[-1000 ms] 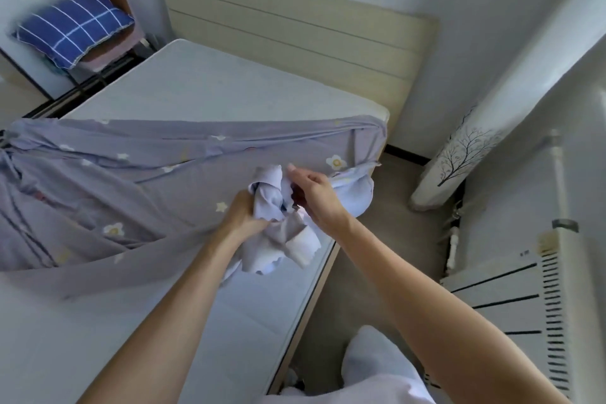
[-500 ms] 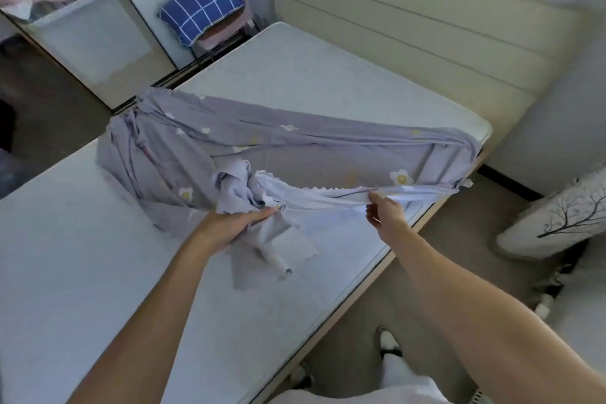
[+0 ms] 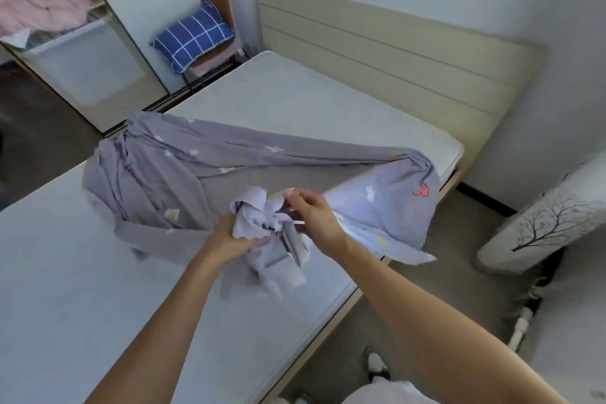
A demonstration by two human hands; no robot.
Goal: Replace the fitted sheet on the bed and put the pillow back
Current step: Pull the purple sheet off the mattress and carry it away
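Note:
A lilac fitted sheet (image 3: 183,174) with small flower prints lies bunched in a band across the bare white mattress (image 3: 288,102). My left hand (image 3: 229,236) grips a gathered wad of the sheet near the bed's right side. My right hand (image 3: 311,210) pinches the sheet's edge right beside that wad, and a flap of sheet hangs off the mattress edge to the right. The blue checked pillow (image 3: 193,34) rests on a chair beyond the bed's far left corner.
A beige slatted headboard (image 3: 393,52) stands against the far wall. A wardrobe (image 3: 82,43) with pink bedding is at the left. A white cover printed with a tree (image 3: 551,223) stands on the floor at right. My shoe (image 3: 377,364) is beside the bed frame.
My right hand, half a second ago stretched out along the sheet's edge, has come back in beside my left hand. The view has also shifted left.

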